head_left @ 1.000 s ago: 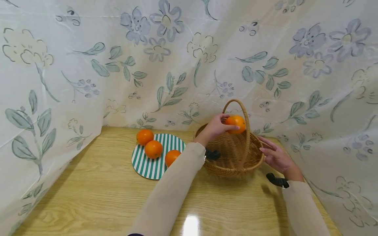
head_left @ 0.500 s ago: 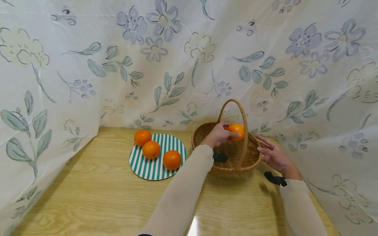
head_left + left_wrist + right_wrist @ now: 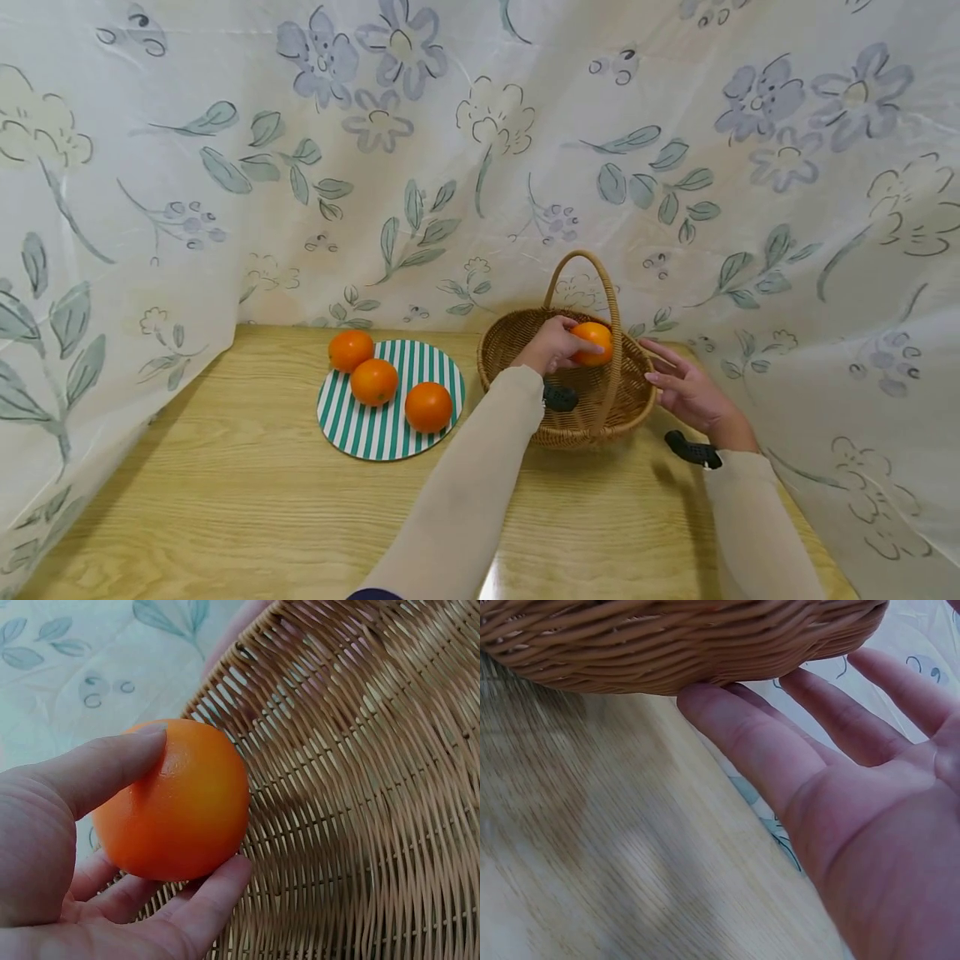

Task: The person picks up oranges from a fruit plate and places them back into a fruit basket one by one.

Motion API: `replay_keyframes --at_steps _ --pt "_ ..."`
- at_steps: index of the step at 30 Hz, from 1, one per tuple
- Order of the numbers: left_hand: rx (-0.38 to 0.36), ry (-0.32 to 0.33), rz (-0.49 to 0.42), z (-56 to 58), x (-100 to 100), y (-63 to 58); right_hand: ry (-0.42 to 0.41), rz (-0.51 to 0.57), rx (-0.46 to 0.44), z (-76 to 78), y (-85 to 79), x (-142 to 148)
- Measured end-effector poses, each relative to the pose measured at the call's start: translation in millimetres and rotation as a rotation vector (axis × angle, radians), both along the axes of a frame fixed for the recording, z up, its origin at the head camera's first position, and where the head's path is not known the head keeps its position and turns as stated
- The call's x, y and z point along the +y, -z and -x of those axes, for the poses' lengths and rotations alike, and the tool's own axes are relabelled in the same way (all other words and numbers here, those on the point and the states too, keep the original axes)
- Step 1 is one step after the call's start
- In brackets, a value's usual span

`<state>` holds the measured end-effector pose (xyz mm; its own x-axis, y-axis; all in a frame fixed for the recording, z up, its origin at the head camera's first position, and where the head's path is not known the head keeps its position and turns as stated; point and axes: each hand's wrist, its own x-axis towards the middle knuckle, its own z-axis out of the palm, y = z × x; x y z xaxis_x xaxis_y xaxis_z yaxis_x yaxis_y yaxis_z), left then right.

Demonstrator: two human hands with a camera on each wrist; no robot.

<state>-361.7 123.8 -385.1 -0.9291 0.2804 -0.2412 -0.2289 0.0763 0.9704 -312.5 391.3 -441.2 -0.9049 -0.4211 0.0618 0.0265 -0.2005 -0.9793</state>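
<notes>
An orange point(image 3: 592, 343) is gripped in my left hand point(image 3: 557, 343), down inside the wicker basket point(image 3: 501, 343) and beside its arched handle point(image 3: 614, 367). In the left wrist view the thumb lies over the orange point(image 3: 187, 802) and the fingers curl beneath it, close to the woven wall point(image 3: 352, 787). At the basket's right side is my right hand point(image 3: 693, 396). Its fingers are extended, and in the right wrist view the thumb point(image 3: 742, 739) meets the underside of the woven rim point(image 3: 690, 645). The basket's floor is partly hidden by my left hand and wrist.
Left of the basket, a round green-and-white striped mat point(image 3: 390, 437) lies on the wooden table point(image 3: 247, 483). Oranges rest on it: one at its far left edge point(image 3: 351, 351), one near its middle point(image 3: 374, 382) and one at the right point(image 3: 428, 407). A floral curtain point(image 3: 420, 167) borders the table.
My left hand has lowered the orange from the level of the handle into the basket. My right hand stays at the basket's right side. The whole head view has shifted slightly.
</notes>
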Motion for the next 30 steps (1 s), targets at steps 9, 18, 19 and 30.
replay_keyframes --at_steps 9,18,19,30 --pt "0.009 -0.017 -0.018 -4.3 -3.6 -4.3 -0.001 0.019 -0.010 2.8 -3.5 -3.2" --pt "-0.017 0.061 -0.043 5.2 -13.2 -1.5 -0.030 0.024 -0.022 3.4 -0.1 -3.2" --pt "-0.016 0.083 -0.040 6.9 -15.5 -1.7 -0.034 0.025 -0.018 3.1 0.6 -2.5" --pt "0.103 0.182 -0.088 -9.4 -64.0 -32.0 -0.053 0.063 0.016 -3.1 2.8 -1.5"
